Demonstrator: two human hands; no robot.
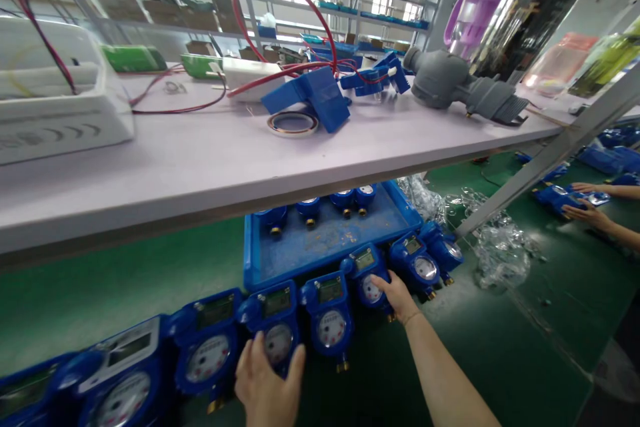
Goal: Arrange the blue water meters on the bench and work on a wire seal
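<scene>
Item: left hand, bare. Thumb and fingers were parted over the near end of a blue meter; no closed grip was shown, and contact could not be confirmed. By this hand the meter was straddled from the near side, its long axis being directed away from the person, display at the far end, dial at the near end.

Item: right hand, bare. The thumb was laid over the dial of a second meter, with the fingers at its right side; whether it was firmly grasped could not be told. This meter was slanted, its far end being turned leftward, and was reached from the near right.

Item: middle meter, untouched. It was placed between the two hands: just right of the left thumb, and to the left and near side of the right hand. The left hand was judged the nearer. Its long axis was pointed much the same way as that of the left-hand meter, its brass fitting being set toward the person.

Item: blue tray, located beyond the row, under the shelf. Further meters were held in it.
</scene>
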